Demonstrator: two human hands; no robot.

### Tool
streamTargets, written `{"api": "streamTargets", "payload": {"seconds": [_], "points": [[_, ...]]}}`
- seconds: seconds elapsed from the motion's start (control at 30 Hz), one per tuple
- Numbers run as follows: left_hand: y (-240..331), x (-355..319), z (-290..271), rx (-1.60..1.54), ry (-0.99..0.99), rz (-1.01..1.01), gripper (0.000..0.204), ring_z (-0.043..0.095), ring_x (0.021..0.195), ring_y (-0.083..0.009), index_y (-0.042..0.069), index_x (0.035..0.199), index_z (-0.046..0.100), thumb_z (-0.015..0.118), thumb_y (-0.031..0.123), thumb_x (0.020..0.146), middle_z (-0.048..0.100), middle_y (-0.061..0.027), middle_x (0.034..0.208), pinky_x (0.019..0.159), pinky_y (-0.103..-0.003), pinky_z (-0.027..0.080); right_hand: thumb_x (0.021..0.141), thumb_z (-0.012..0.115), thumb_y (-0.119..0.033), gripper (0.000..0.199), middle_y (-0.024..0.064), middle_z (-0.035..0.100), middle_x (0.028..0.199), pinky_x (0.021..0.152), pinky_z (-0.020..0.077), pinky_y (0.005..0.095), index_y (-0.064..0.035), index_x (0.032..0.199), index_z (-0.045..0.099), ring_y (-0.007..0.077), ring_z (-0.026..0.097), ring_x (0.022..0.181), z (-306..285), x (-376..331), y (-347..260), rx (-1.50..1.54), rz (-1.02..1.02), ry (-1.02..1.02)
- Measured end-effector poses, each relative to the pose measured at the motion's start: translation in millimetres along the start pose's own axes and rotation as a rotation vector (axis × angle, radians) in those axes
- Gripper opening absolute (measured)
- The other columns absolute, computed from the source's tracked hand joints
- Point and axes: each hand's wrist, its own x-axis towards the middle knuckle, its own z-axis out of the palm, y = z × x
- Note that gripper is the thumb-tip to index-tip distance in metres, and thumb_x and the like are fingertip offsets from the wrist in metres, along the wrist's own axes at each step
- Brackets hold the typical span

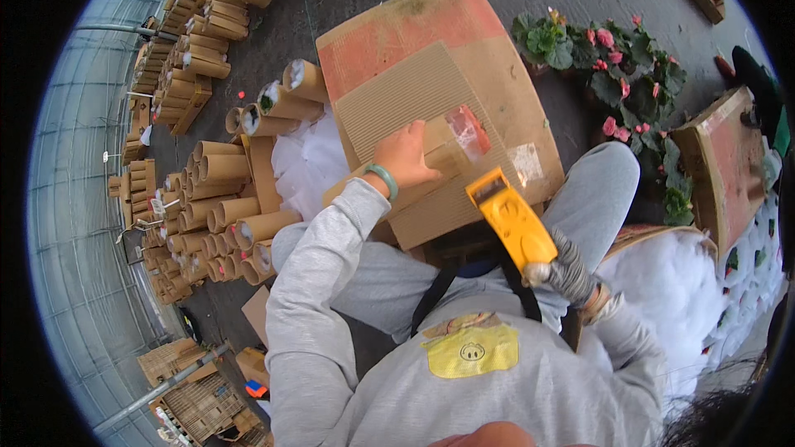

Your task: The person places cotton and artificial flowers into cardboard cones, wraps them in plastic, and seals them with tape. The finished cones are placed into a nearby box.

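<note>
A cardboard tube (441, 145) lies across a ribbed cardboard sheet (381, 95) on top of a large carton (497, 58). My bare left hand (403, 153), with a green bangle at the wrist, curves over the tube and holds it against the sheet. Shiny clear tape and something pink-red (468, 132) show at the tube's far end. In my right hand (563, 269), which wears a grey striped glove, is a yellow tape dispenser (513, 223). Its front end points up toward the tube without touching it.
Several open cardboard tubes (224, 165) stand and lie in groups on the left, some stuffed with white material. White film (310, 153) bulges beside the carton. Pink-flowered potted plants (617, 66) sit at the right. Fluffy white filling (667, 273) and another carton (729, 165) lie nearby.
</note>
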Motion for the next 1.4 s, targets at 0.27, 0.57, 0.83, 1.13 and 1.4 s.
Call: {"api": "streamTargets", "payload": {"seconds": [0.27, 0.57, 0.83, 1.13, 1.4], "points": [[17, -7, -43, -0.141, -0.154, 0.062, 0.079, 0.058, 0.098, -0.0372, 0.000, 0.120, 0.047, 0.082, 0.029, 0.055, 0.060, -0.0219, 0.104, 0.083, -0.040, 0.047, 0.079, 0.072, -0.040, 0.055, 0.0038, 0.059, 0.103, 0.084, 0.0446, 0.0272, -0.0045, 0.116, 0.052, 0.0131, 0.056, 0.096, -24, 15, 48, -0.111, 0.090, -0.029], [85, -127, -45, 0.104, 0.281, 0.760, 0.052, 0.061, 0.086, -0.0314, -0.002, 0.116, 0.049, 0.059, 0.006, 0.066, 0.060, -0.0168, 0.095, 0.075, -0.041, 0.049, 0.086, 0.049, -0.061, 0.063, 0.0100, 0.065, 0.086, 0.070, 0.0535, 0.0335, -0.0014, 0.102, 0.060, 0.0193, 0.064, 0.073, 1, 129, -87, 0.128, -0.083, -0.062], [19, -24, 17, 0.147, 0.099, 0.202, 0.062, 0.059, 0.093, -0.0349, 0.001, 0.108, 0.050, 0.076, 0.037, 0.064, 0.061, -0.0188, 0.097, 0.075, -0.043, 0.049, 0.087, 0.061, -0.035, 0.045, 0.0020, 0.062, 0.094, 0.074, 0.0475, 0.0263, -0.0039, 0.119, 0.053, 0.0108, 0.059, 0.085, 25, 11, -73, -0.173, 0.052, 0.005], [-13, 50, -23, -0.199, -0.390, 0.132, 0.077, 0.059, 0.100, -0.0309, 0.000, 0.116, 0.050, 0.081, 0.042, 0.060, 0.062, -0.0192, 0.107, 0.086, -0.038, 0.045, 0.083, 0.069, -0.032, 0.041, 0.0049, 0.062, 0.082, 0.061, 0.0501, 0.0261, -0.0032, 0.108, 0.054, 0.0126, 0.062, 0.066, 29, 53, -42, -0.111, 0.220, 0.015], [-28, 56, -20, -0.384, -0.440, 0.139, 0.076, 0.059, 0.100, -0.0273, -0.001, 0.118, 0.051, 0.081, 0.038, 0.060, 0.062, -0.0169, 0.107, 0.086, -0.035, 0.046, 0.079, 0.072, -0.031, 0.046, 0.0111, 0.064, 0.085, 0.061, 0.0511, 0.0365, -0.0049, 0.110, 0.052, 0.0266, 0.064, 0.068, -22, 56, -45, -0.765, -0.223, 0.197]]}}
